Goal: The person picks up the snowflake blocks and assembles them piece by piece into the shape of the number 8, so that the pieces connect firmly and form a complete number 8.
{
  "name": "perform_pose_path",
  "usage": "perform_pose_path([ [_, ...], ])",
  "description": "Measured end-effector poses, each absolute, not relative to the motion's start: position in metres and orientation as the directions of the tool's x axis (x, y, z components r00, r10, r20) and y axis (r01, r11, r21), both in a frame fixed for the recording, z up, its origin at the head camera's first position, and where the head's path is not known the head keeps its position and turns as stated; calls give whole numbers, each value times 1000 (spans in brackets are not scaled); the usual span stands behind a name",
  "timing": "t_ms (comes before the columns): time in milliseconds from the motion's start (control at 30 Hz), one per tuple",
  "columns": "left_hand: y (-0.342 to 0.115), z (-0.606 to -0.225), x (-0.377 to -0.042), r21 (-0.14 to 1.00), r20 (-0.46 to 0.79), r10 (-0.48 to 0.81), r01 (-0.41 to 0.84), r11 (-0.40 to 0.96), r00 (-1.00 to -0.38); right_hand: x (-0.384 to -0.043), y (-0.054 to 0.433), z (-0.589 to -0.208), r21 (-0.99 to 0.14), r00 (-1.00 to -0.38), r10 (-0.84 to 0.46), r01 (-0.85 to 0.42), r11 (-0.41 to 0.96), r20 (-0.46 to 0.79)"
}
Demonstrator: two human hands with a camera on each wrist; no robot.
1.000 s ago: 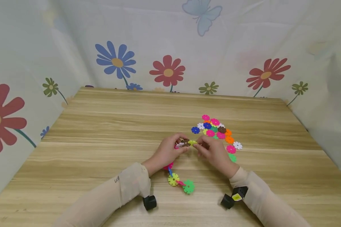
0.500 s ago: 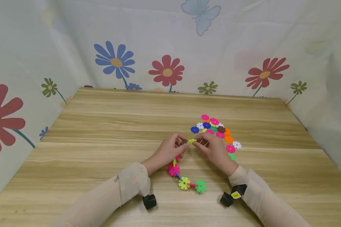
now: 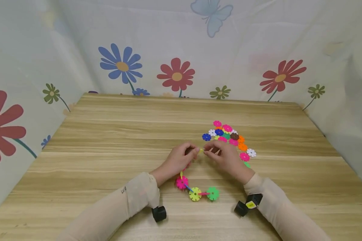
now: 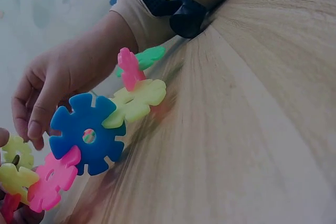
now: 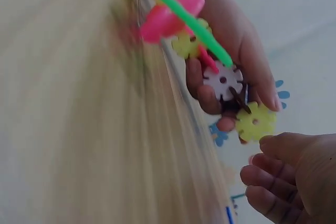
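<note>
My left hand point(image 3: 178, 160) holds a chain of notched plastic snowflake discs, its fingers curled around the white disc point(image 5: 223, 81) and brown disc point(image 5: 240, 99). At the chain's upper end a yellow disc point(image 5: 255, 122) sticks out between my hands. My right hand point(image 3: 226, 160) pinches that disc's edge, thumb tip against it. Below my left hand the chain runs through a pink disc point(image 3: 182, 182), a blue disc point(image 4: 86, 134) and another yellow disc point(image 3: 195, 194) to a green disc point(image 3: 213, 193). The fingers partly hide the joint with the brown disc.
A loose pile of colourful discs, including a blue disc point(image 3: 206, 137), an orange disc point(image 3: 242, 147) and a white disc point(image 3: 251, 153), lies beyond and beside my right hand. The wooden table point(image 3: 123, 127) ends at a flower-printed curtain point(image 3: 157, 30).
The chain's hanging end has swung to the right, its green disc now further right. The yellow disc between my hands has tilted and shows less of its face. Both hands stay almost in place.
</note>
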State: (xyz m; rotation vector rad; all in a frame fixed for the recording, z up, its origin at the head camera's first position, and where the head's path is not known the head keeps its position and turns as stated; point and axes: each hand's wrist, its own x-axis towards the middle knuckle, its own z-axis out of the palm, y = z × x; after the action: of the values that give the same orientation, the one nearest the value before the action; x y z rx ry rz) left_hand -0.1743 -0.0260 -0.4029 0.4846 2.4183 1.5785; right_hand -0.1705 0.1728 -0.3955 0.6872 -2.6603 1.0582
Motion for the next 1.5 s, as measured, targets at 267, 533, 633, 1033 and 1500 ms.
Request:
perform_pose_path([
  [267, -26, -400, -174, 920, 23, 364, 162, 357, -931, -188, 198, -378, -548, -926, -274, -376, 747, 261],
  [533, -27, -402, -172, 918, 37, 372, 178, 354, -928, -208, 216, -377, -500, -960, -236, -278, 820, 147],
  [633, -28, -402, -171, 917, 37, 373, 180, 357, -927, -214, 218, -377, -465, -963, -245, -268, 844, 110],
  [1033, -27, -403, -171, 883, 89, 393, 255, 394, -915, -230, 220, -384, -414, -950, -310, -297, 861, 37],
  [1500, -29, -403, -172, 909, 77, 368, 217, 356, -927, -231, 222, -385, -481, -958, -283, -270, 834, 46],
])
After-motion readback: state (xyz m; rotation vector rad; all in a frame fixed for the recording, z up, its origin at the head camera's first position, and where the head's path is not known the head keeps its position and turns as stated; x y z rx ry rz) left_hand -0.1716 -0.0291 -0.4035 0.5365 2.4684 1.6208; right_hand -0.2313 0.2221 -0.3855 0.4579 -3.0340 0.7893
